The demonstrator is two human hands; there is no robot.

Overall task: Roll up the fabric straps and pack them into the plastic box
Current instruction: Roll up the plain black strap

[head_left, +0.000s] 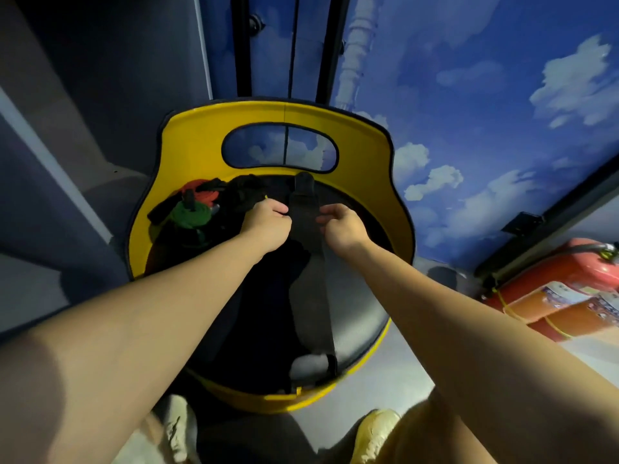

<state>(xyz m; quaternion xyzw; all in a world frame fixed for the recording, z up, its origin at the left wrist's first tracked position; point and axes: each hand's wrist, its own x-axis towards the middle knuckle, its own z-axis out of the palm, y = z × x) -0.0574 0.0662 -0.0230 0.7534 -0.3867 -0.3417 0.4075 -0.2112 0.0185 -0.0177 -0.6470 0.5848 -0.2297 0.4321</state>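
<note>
Strap (311,289) of dark grey fabric runs up the middle of the frame, from a pale, rounded end at the lower centre to a darker tip near the yellow back of the chair (187,152), lying stretched along the black seat. At the bottom edge two light shoes (179,430) stand on the grey floor, just below the seat's yellow rim. Both bare forearms reach in from the lower corners. The left hand (266,226) pinches the strap's left edge between curled fingers and thumb; the right hand (340,227) has its fingers curled at the right edge, though whether they actually grip the cloth cannot be told. Left of the hands, on the seat's upper left part, sits a heap of rolled straps (196,211) in green, red and black. Further up, the chair back has an oval cut-out. A red fire extinguisher (566,289) lies at the right edge, below a wall (485,95) painted with blue sky and clouds.
</note>
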